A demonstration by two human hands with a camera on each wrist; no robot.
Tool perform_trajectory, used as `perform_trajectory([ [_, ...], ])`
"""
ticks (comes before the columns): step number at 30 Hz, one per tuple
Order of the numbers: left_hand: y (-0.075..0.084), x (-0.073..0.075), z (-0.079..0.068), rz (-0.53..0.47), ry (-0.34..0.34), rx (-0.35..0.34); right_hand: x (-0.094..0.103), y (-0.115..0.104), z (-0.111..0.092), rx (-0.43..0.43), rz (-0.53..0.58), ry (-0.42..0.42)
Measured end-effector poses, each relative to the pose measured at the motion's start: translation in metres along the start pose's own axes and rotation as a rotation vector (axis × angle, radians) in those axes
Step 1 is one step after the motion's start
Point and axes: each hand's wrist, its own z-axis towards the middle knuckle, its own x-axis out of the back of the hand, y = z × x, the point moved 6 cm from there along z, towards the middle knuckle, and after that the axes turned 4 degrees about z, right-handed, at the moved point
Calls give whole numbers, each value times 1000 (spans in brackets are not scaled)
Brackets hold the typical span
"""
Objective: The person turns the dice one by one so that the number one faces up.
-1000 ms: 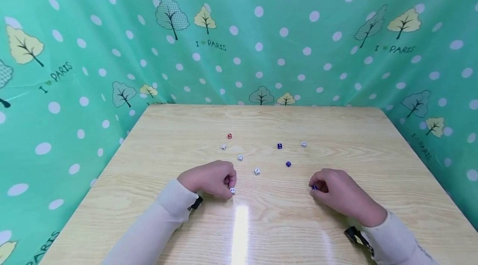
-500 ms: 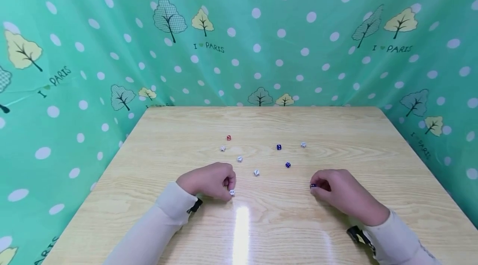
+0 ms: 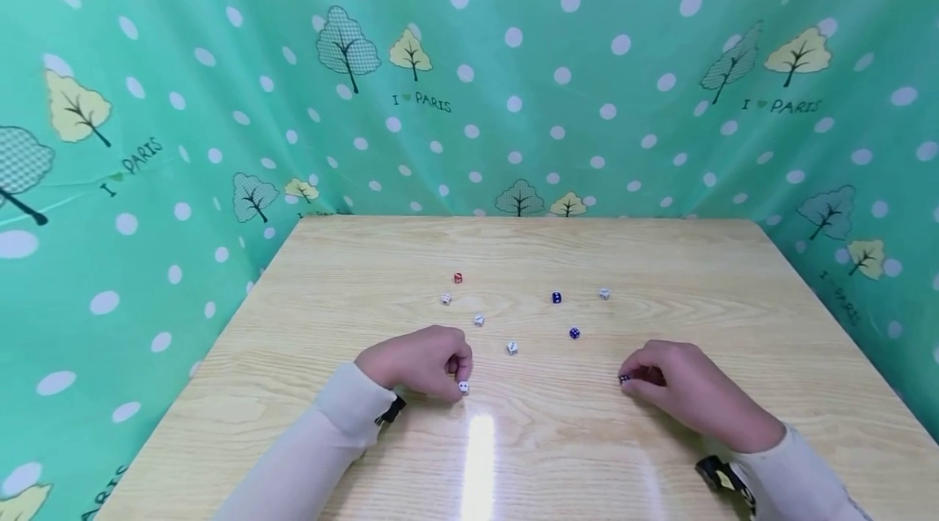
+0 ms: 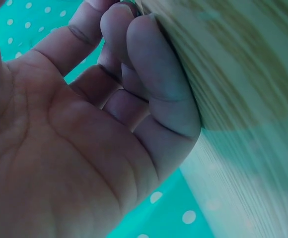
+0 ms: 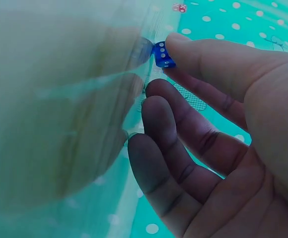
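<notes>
In the head view my left hand (image 3: 418, 359) pinches a white die (image 3: 464, 387) between thumb and fingers, low over the wooden table. The left wrist view shows its palm and curled fingers (image 4: 159, 64) against the tabletop; the die is hardly visible there. On the other side, my right hand (image 3: 678, 386) grips a dark blue die (image 3: 624, 379) by thumb and index finger. Seen from the right wrist, this blue die (image 5: 163, 53) shows white pips and sits right at the table surface, beside its reflection. The other right fingers are loosely bent with their tips near the tabletop.
Beyond the hands lie a red die (image 3: 458, 278), a white die (image 3: 446, 299), two more white dice (image 3: 479, 320) towards the middle, two blue dice (image 3: 575, 333), and a white die (image 3: 604, 293) at the right. A green dotted curtain (image 3: 513, 130) surrounds the table (image 3: 352, 260).
The blue die has turned between my right fingers and shows a different face. My left hand stays in place with the white die. The head view has shifted slightly.
</notes>
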Motion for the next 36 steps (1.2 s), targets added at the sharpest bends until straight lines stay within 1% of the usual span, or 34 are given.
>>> perform_trajectory([
  [8, -4, -2, 2, -5, -7, 13, -1, 3, 0, -11, 11, -7],
  [11, -5, -1, 2, -15, 3, 20, -1, 4, 0, -16, 9, -7],
  [17, -9, 1, 1, -62, 62, 17, -1, 4, 0, -23, -3, -2],
  [19, -9, 1, -1, -76, 83, 12, -1, 4, 0, -28, -6, -4],
  [21, -7, 1, -4, -69, 111, 13, -1, 3, 1, -32, -5, -6],
  [24, -2, -1, -12, -22, 174, 25, -2, 3, 0, -39, 1, -12],
  [28, 10, -3, -25, 127, 282, 50, -2, 1, 1, -29, 5, -9],
  [30, 15, -4, -30, 196, 324, 56, -1, 0, 2, -22, -2, -4],
  [33, 21, -6, -32, 241, 360, 57, -1, -1, 2, -17, -13, -1],
  [36, 22, -8, -31, 244, 368, 70, 0, -1, 1, -22, -16, -2],
])
